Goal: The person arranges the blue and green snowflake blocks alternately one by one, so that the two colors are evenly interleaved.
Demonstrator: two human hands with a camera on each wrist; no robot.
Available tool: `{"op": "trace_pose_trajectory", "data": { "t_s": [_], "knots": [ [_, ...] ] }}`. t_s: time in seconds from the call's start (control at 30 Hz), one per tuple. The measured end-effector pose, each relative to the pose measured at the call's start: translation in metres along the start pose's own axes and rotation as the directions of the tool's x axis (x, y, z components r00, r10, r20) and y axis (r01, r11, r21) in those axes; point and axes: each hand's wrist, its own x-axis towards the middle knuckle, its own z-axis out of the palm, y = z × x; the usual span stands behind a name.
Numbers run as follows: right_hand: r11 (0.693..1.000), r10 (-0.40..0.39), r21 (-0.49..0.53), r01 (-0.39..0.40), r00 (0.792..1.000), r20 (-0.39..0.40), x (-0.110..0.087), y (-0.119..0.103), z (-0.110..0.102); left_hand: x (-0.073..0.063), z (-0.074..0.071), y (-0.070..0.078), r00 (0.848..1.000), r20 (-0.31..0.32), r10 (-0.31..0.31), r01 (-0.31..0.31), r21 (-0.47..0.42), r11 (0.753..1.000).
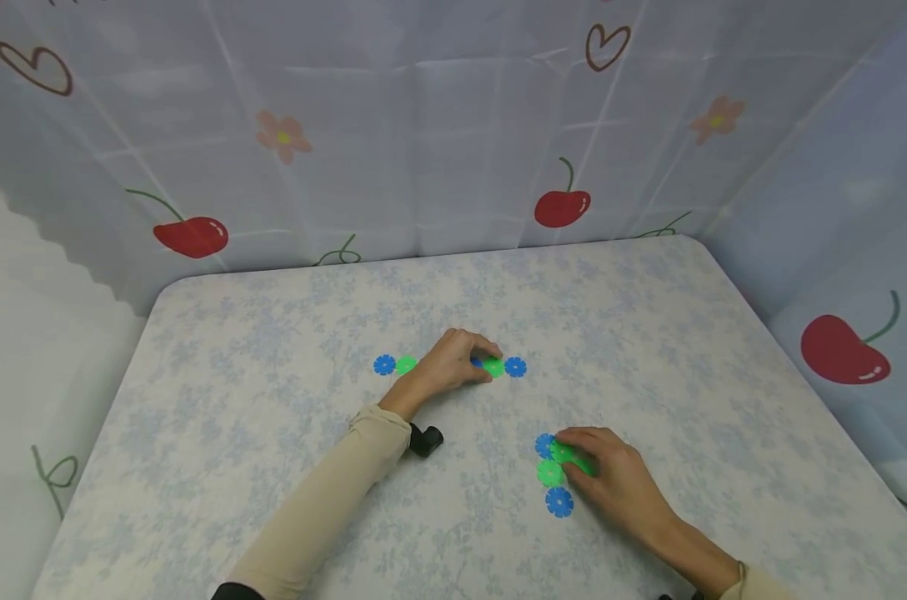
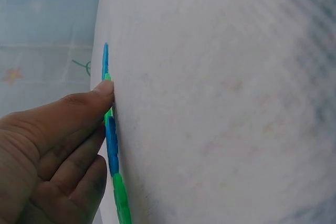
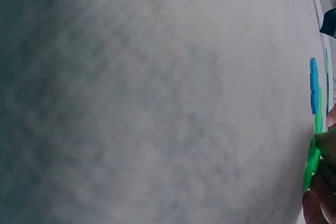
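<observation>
A row of flat, notched blue and green flower discs lies across the middle of the table. At its left end are a blue disc [image 1: 383, 365] and a green disc [image 1: 406, 365]; my left hand [image 1: 449, 364] hides part of the row. That hand pinches a green disc [image 1: 493, 367] by its edges, beside the blue disc [image 1: 515, 367] at the right end. Nearer me, my right hand [image 1: 622, 479] grips green discs [image 1: 562, 452] between thumb and fingers. Close to its fingertips are a blue disc [image 1: 544, 445], a green disc [image 1: 549, 473] and a lower blue disc [image 1: 559, 502].
A pale cloth with a bluish floral pattern covers the table [image 1: 273, 333]. Behind it hangs a curtain [image 1: 393, 167] printed with cherries, hearts and flowers. A black device [image 1: 426, 440] sits at my left wrist, over the table.
</observation>
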Motion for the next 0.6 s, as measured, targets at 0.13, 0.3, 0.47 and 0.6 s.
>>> {"op": "trace_pose_trajectory", "data": {
  "t_s": [0.13,0.3,0.47,0.6],
  "knots": [
    [1.000,-0.028,-0.003,0.028,1.000,0.010,0.001,-0.001,-0.002,0.001,0.000,0.004,1.000,0.010,-0.010,0.010,0.017,1.000],
    [0.997,-0.071,0.005,0.071,0.997,-0.001,0.002,0.002,-0.002,0.004,0.001,0.008,1.000,0.016,-0.022,0.021,0.030,0.999],
    [0.994,-0.111,0.015,0.111,0.994,-0.014,0.003,0.005,-0.001,0.012,0.004,0.014,1.000,0.022,-0.003,0.003,-0.005,1.000],
    [0.990,-0.134,0.042,0.134,0.991,-0.008,0.003,0.007,-0.002,0.018,0.009,0.017,0.999,0.027,0.028,-0.028,-0.001,1.000]
  ]
}}
